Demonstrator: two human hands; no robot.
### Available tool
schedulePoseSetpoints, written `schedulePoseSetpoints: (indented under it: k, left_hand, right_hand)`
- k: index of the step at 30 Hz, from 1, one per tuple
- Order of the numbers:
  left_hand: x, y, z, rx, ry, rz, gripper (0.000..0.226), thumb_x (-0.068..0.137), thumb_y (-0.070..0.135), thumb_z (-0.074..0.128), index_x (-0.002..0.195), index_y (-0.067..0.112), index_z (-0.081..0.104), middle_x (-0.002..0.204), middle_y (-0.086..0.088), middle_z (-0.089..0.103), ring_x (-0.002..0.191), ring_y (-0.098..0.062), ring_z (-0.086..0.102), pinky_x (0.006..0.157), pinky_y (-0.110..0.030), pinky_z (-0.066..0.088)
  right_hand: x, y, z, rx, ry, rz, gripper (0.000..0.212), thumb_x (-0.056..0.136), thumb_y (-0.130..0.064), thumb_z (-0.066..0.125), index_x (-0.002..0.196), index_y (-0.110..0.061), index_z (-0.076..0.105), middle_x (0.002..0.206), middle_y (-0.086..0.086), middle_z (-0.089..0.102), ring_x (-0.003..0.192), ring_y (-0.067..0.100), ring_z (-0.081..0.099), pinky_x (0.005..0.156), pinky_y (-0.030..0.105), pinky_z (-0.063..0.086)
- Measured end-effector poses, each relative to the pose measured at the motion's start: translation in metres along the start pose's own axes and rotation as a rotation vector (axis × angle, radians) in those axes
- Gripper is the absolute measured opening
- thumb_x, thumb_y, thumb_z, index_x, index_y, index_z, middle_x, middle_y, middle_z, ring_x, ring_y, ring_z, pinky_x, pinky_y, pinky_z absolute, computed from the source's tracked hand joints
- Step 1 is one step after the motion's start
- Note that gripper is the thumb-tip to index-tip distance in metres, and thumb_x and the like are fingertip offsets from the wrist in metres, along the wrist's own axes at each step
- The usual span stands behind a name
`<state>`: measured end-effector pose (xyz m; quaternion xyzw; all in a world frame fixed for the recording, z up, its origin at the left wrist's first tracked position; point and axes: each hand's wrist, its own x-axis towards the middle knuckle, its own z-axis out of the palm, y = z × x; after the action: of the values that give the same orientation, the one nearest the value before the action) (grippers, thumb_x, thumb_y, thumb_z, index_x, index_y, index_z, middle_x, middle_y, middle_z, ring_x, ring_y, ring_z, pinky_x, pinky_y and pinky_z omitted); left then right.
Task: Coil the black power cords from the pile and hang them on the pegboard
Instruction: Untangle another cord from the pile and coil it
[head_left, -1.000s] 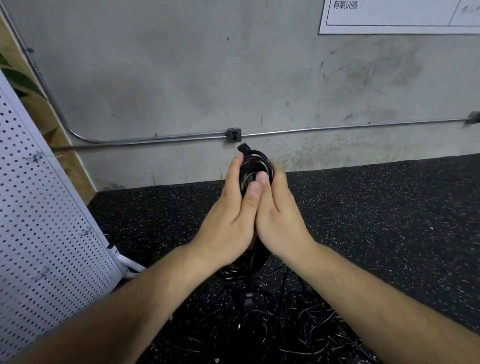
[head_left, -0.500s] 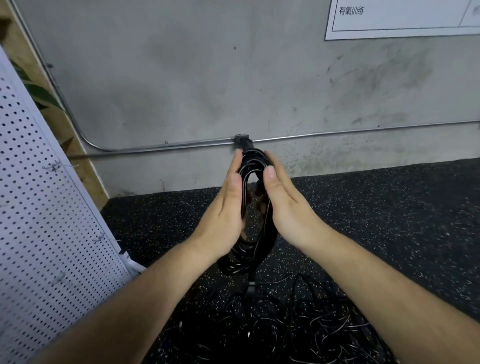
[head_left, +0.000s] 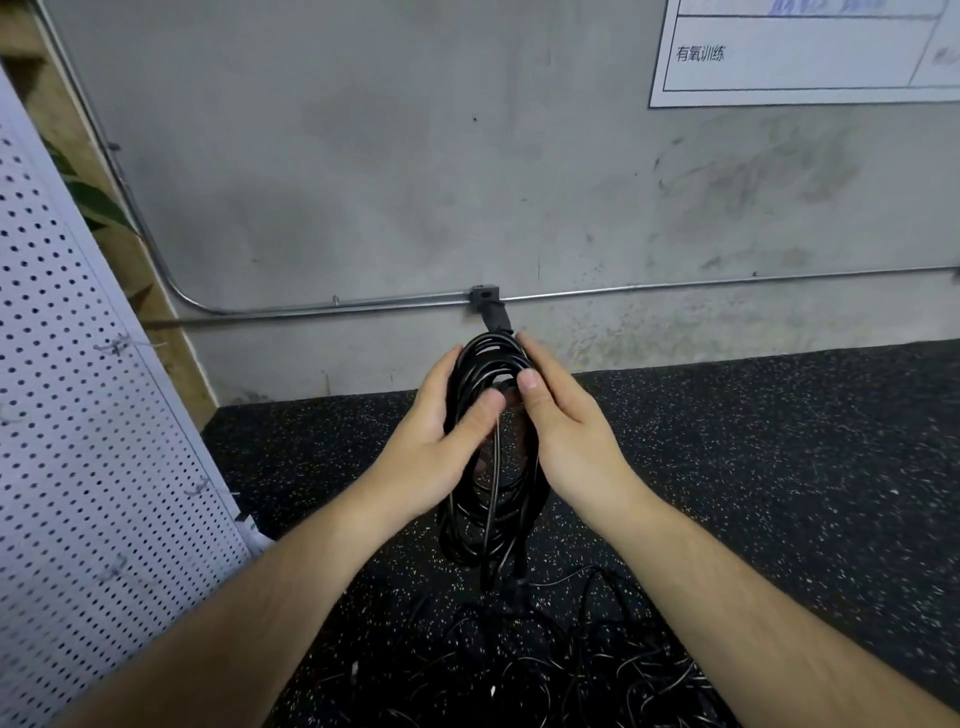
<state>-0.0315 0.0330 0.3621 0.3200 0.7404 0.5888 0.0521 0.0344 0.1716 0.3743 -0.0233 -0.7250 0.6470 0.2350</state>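
Note:
A coiled black power cord (head_left: 491, 512) hangs upright between my two hands, its plug end (head_left: 497, 319) sticking up at the top. My left hand (head_left: 441, 447) holds the coil's left side, thumb across the strands. My right hand (head_left: 563, 431) grips the right side, thumb pressed over the top loops. A tail of the cord drops from the coil into the tangled pile of black cords (head_left: 545, 665) on the floor below. The white pegboard (head_left: 78, 415) leans at the left, with small metal hooks on it.
The floor is black speckled rubber (head_left: 779, 467). A grey concrete wall stands ahead with a metal conduit (head_left: 675, 288) and a junction box (head_left: 485, 296). A white poster (head_left: 805, 52) hangs at the upper right. Green leaves (head_left: 98, 202) show behind the pegboard.
My hands were pressed together around the coil, then moved apart and opened its loops. The camera has tilted up a little, and the coil has risen slightly.

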Motion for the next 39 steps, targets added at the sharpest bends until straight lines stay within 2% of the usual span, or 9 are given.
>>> schedulePoseSetpoints:
  k: [3,8,14,18,21,25,28,34,39]
  left_hand:
    - [0.000,-0.005,-0.012,0.055,-0.002,-0.015,0.093,0.078,0.061,0.069,0.157,0.031,0.029,0.146,0.019,0.052,0.135,0.000,0.049,0.116,-0.038,0.039]
    - [-0.002,-0.020,-0.029,0.195,0.034,0.020,0.065,0.087,0.044,0.059,0.148,0.045,0.036,0.133,0.009,0.055,0.121,-0.020,0.059,0.100,-0.054,0.053]
    - [-0.011,-0.025,-0.045,0.268,0.010,0.071,0.057,0.094,0.037,0.055,0.147,0.043,0.034,0.130,0.006,0.055,0.120,-0.016,0.059,0.102,-0.049,0.052]
    - [-0.014,-0.018,-0.056,0.311,0.049,0.120,0.056,0.096,0.032,0.059,0.142,0.048,0.033,0.136,0.012,0.049,0.125,-0.005,0.054,0.104,-0.043,0.051]
    - [-0.017,-0.012,-0.066,0.394,0.111,0.147,0.055,0.093,0.023,0.066,0.139,0.030,0.038,0.134,0.013,0.036,0.114,0.009,0.052,0.099,-0.029,0.052]
    - [-0.023,-0.008,-0.082,0.528,0.082,0.218,0.077,0.082,0.013,0.075,0.143,0.024,0.030,0.151,0.014,0.027,0.088,-0.001,0.064,0.070,-0.019,0.052]
    - [-0.029,-0.006,-0.093,0.557,-0.033,0.167,0.099,0.081,0.012,0.073,0.152,0.044,0.011,0.147,0.018,0.043,0.096,-0.001,0.065,0.082,-0.020,0.052]
    - [-0.038,0.015,-0.115,0.626,0.132,0.055,0.051,0.083,0.039,0.065,0.130,0.038,0.047,0.108,0.012,0.068,0.094,-0.007,0.067,0.085,-0.038,0.055]
    - [-0.050,0.040,-0.140,1.082,0.249,0.031,0.043,0.090,0.058,0.050,0.130,0.042,0.048,0.107,0.013,0.068,0.109,-0.017,0.057,0.097,-0.036,0.043]
  right_hand:
    - [0.006,0.004,0.002,0.020,-0.036,0.012,0.038,0.108,-0.026,0.046,0.144,-0.037,0.052,0.133,-0.019,0.062,0.124,-0.006,0.056,0.109,0.019,0.041]
    - [0.011,0.013,0.008,-0.015,-0.170,0.087,0.034,0.107,-0.034,0.048,0.140,-0.042,0.049,0.094,0.001,0.064,0.080,0.011,0.058,0.080,0.033,0.047]
    - [0.014,0.017,0.021,0.020,-0.187,0.162,0.029,0.095,-0.051,0.054,0.115,-0.032,0.065,0.084,-0.018,0.067,0.083,0.013,0.060,0.086,0.042,0.049]
    - [0.014,0.009,0.035,0.067,-0.176,0.170,0.020,0.105,-0.041,0.050,0.100,-0.028,0.064,0.076,-0.001,0.058,0.068,0.019,0.055,0.068,0.039,0.047]
    - [0.014,0.004,0.045,0.079,-0.187,0.179,0.021,0.107,-0.033,0.048,0.100,-0.022,0.063,0.079,0.004,0.054,0.065,0.021,0.052,0.065,0.039,0.045]
    - [0.011,0.002,0.059,-0.022,-0.264,0.142,0.015,0.106,-0.033,0.050,0.109,-0.031,0.065,0.070,-0.005,0.060,0.062,0.018,0.055,0.063,0.037,0.046]
    - [0.002,0.000,0.070,-0.088,-0.334,0.083,0.013,0.106,-0.030,0.051,0.110,-0.035,0.062,0.058,-0.012,0.056,0.057,0.010,0.051,0.061,0.030,0.041]
    - [-0.005,-0.011,0.086,-0.167,-0.335,-0.060,0.024,0.106,-0.031,0.047,0.129,-0.034,0.054,0.067,-0.040,0.058,0.070,-0.015,0.055,0.068,0.011,0.040]
    - [0.000,-0.027,0.110,-0.169,-0.311,-0.178,0.025,0.101,-0.042,0.046,0.126,-0.043,0.048,0.106,-0.030,0.064,0.101,-0.015,0.058,0.085,0.004,0.040]
